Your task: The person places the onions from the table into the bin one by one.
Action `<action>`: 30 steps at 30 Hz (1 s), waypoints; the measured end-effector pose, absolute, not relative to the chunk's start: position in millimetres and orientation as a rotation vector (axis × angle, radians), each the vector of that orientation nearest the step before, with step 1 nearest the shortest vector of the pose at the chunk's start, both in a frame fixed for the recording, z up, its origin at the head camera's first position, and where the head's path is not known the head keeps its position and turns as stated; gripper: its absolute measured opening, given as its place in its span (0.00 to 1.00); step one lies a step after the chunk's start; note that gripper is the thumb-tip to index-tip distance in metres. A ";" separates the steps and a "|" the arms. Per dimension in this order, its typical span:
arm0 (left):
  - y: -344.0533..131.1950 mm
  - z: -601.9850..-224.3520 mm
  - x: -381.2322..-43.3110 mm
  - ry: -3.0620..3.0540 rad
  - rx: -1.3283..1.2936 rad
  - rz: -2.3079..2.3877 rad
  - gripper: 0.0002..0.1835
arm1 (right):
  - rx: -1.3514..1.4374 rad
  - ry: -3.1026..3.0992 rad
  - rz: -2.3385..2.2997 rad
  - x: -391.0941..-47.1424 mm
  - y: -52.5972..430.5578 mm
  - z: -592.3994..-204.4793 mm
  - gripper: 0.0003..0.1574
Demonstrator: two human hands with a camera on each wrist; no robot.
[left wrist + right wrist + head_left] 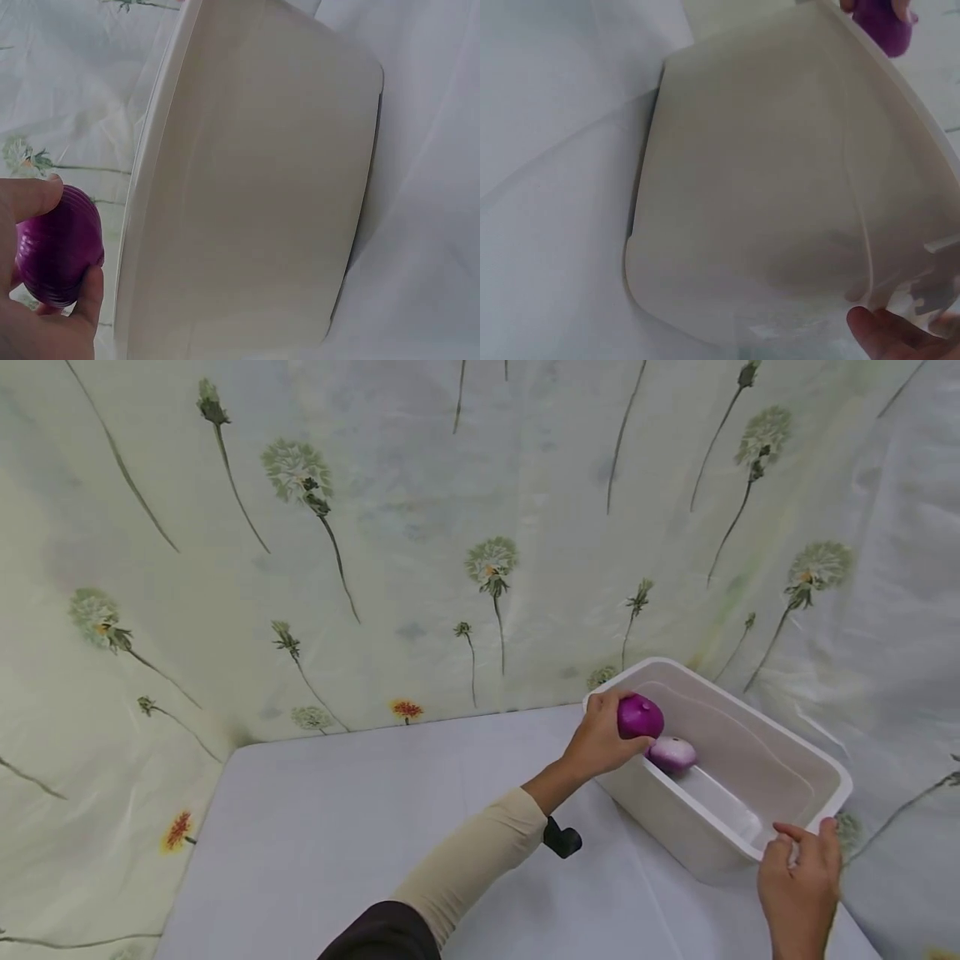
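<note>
My left hand (611, 739) grips a dark purple onion (640, 717) just above the far-left rim of a white plastic bin (675, 835). Thumb and fingers press on opposite sides of this onion (60, 244) in the left wrist view. A paler purple-and-white onion (672, 754) lies inside the bin, below the held one and partly covered by the left hand and the near wall. At the near-right corner, my right hand (802, 881) holds the bin by its rim. The right wrist view shows its fingertips (866, 322) against the bin's outer wall.
The bin stands toward the right end of a white-covered table (337, 810). A flower-printed curtain (412, 543) hangs along the back and sides. A small black piece (562, 839) sticks out beneath the left wrist.
</note>
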State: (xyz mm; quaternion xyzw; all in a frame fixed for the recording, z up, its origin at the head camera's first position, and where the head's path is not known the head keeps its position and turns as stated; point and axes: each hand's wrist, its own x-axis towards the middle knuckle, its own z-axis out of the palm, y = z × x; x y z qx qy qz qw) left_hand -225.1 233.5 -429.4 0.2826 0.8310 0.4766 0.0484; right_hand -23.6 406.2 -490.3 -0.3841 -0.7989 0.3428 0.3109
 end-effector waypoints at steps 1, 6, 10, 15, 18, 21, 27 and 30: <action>236.1 -429.9 -223.4 2.536 0.870 1.448 0.39 | -1.017 -2.112 0.906 -24.1 406.0 -490.1 0.27; 245.6 -429.4 -216.2 2.540 0.906 1.424 0.38 | -1.028 -2.125 0.916 -25.7 405.0 -488.7 0.28; 251.0 -426.4 -211.9 2.542 0.933 1.406 0.37 | -1.027 -2.120 0.920 -26.0 404.7 -488.1 0.28; 255.8 -426.2 -208.2 2.560 0.973 1.358 0.37 | -1.002 -2.123 0.916 -26.1 404.3 -490.3 0.27; 257.3 -427.6 -206.5 2.563 1.011 1.337 0.37 | -1.015 -2.134 0.918 -25.9 403.0 -490.9 0.27; 259.3 -427.8 -205.2 2.563 1.063 1.326 0.37 | -1.024 -2.139 0.916 -24.9 402.5 -490.5 0.28; 262.3 -427.8 -201.1 2.547 1.186 1.180 0.49 | -1.029 -2.140 0.903 -19.3 404.2 -489.8 0.28; 260.4 -429.2 -198.8 2.562 1.252 1.087 0.52 | -1.048 -2.152 0.897 -15.7 406.7 -489.0 0.28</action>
